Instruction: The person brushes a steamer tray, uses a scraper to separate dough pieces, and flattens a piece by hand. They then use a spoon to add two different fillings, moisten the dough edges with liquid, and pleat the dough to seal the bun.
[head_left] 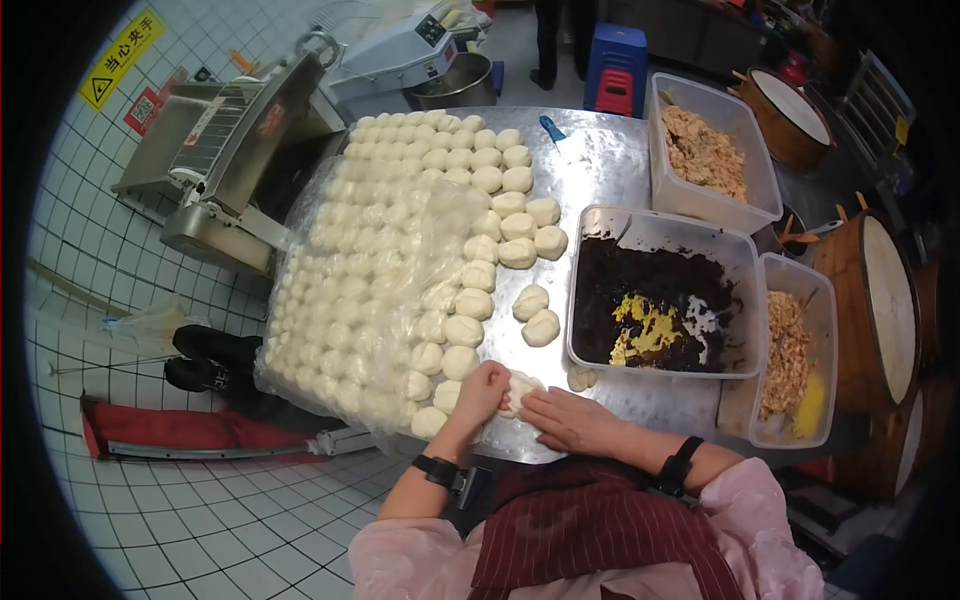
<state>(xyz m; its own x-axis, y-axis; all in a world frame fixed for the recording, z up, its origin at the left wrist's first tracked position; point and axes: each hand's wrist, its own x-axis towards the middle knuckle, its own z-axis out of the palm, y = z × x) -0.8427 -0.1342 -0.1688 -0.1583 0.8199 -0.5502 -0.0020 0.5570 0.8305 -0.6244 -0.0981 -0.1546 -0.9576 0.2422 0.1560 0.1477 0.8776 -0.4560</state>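
Observation:
A piece of white dough [517,393] lies near the front edge of the metal table, between my two hands. My left hand [482,395] has its fingers curled closed on the dough's left side. Flat along the other side rests my right hand [572,420], its fingers stretched out and touching the dough. A small scrap of dough [581,378] sits just beyond the right fingers. Two loose dough balls [541,327] stand farther up the table. Many rows of dough balls [463,331] fill the left side, partly under clear plastic sheeting [350,250].
To the right stands a plastic tub [664,374] of dark filling with yellow and white patches. Tubs of orange-brown filling [705,150] flank it, near round wooden steamers [885,290]. A blue-handled scraper [551,128] lies at the back. Left is a steel machine [215,185].

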